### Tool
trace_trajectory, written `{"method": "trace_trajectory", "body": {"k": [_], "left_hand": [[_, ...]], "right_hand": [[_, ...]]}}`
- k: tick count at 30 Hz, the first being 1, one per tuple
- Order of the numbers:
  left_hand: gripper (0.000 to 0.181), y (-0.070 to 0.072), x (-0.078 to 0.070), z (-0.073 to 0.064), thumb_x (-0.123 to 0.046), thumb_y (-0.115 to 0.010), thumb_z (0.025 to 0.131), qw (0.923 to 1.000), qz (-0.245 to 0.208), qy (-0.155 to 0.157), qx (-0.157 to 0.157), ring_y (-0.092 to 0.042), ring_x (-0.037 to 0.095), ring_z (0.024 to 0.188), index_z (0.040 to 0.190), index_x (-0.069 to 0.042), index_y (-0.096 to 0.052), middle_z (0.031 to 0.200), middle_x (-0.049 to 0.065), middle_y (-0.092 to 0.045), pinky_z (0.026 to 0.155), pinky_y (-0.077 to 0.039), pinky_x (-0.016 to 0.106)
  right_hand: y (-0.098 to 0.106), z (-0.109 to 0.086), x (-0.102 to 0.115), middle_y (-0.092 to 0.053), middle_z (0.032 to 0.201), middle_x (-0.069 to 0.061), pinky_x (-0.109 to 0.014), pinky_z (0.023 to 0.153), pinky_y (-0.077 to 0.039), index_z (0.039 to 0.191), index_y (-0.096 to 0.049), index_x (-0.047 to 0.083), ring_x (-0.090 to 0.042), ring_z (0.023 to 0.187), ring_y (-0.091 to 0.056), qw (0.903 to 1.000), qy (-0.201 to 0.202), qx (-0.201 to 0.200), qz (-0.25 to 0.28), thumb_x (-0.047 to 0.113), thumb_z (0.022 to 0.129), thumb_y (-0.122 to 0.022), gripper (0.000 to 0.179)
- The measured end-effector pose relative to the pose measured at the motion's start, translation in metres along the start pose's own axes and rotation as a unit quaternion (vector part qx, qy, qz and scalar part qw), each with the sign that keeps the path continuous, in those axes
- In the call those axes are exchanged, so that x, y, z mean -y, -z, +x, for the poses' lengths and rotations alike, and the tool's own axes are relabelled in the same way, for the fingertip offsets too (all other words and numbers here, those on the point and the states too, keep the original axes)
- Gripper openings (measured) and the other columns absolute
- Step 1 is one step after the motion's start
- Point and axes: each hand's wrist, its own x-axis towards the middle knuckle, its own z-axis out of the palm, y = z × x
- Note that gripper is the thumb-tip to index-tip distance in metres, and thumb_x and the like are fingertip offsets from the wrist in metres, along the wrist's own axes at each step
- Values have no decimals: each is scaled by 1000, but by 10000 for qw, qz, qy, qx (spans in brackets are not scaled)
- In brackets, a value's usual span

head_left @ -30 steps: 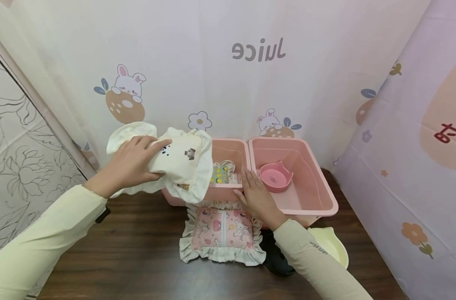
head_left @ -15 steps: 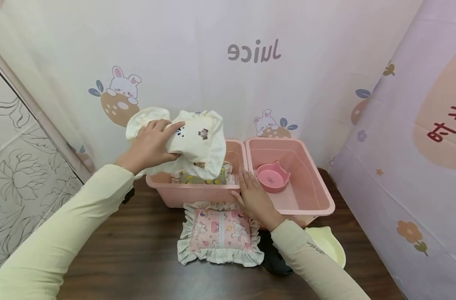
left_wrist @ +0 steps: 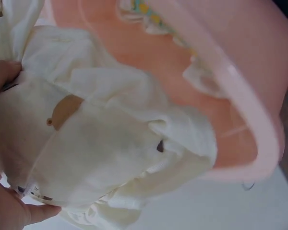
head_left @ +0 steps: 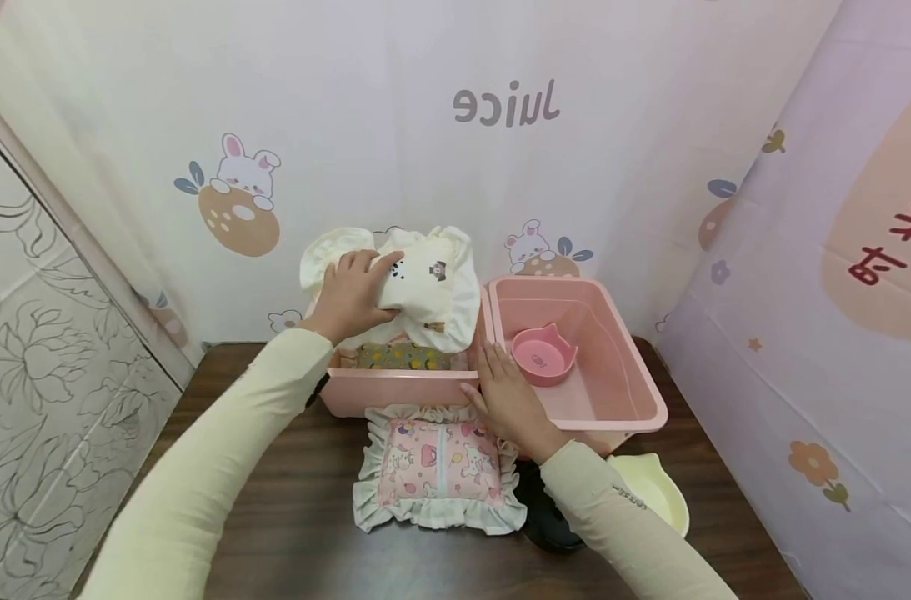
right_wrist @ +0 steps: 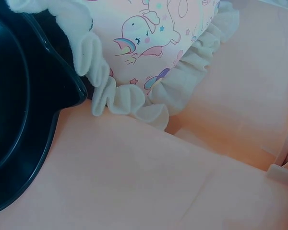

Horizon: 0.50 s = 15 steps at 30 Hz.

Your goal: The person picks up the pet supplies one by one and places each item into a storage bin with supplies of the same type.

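My left hand [head_left: 353,296] grips a cream ruffled pillow [head_left: 425,287] with small animal prints, above the left pink bin [head_left: 395,387]. In the left wrist view the pillow [left_wrist: 101,129] is pinched between thumb and fingers, its ruffle overlapping the bin's opening. Inside that bin lies a ruffled pillow with yellow fruit prints [head_left: 402,357], partly covered from view. My right hand [head_left: 515,400] rests with straight fingers where the rims of the two bins meet. A pink cat-shaped bowl [head_left: 543,357] sits in the right pink bin [head_left: 613,383].
A pink ruffled pillow [head_left: 440,462] with a zipper lies on the dark wooden table [head_left: 297,517] before the left bin. A black bowl [head_left: 548,517] and a pale yellow cat-shaped bowl [head_left: 653,492] lie near my right forearm. Printed curtains [head_left: 380,125] hang behind.
My left hand has carried the cream pillow rightward over the left bin, raising it and then lowering it slightly. The right hand has stayed on the bin rims.
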Motion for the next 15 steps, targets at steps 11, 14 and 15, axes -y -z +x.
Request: {"method": "trace_trajectory", "body": {"k": [11,14,15], "left_hand": [[85,-55,-7,3,-45,-72,68,9965,-116,665,493,-29,36,123,138,-31,-26,132,12,-36,89,-27,58],[84,-67,-7,1,-46,-71,68,9956,-117,766,521,-30,37,122,138,-30,-27,132,12,-37,89,-28,59],[84,-70,-7,0,-46,-72,68,9953,-156,799,519,-30,38,121,138,-30,-28,132,13,-38,89,-28,59]], "right_hand": [[1,0,2,-20,144,-20,-42,107,-17,138,-21,-4,-31,133,-16,10000,-13,69,-58,45,92,-36,69],[3,0,3,-20,144,-19,-41,107,-17,138,-22,-4,-30,133,-17,9999,-33,52,-80,45,92,-35,68],[3,0,3,-20,144,-19,-41,107,-17,138,-22,-3,-30,133,-17,10000,-42,44,-69,45,92,-36,68]]}}
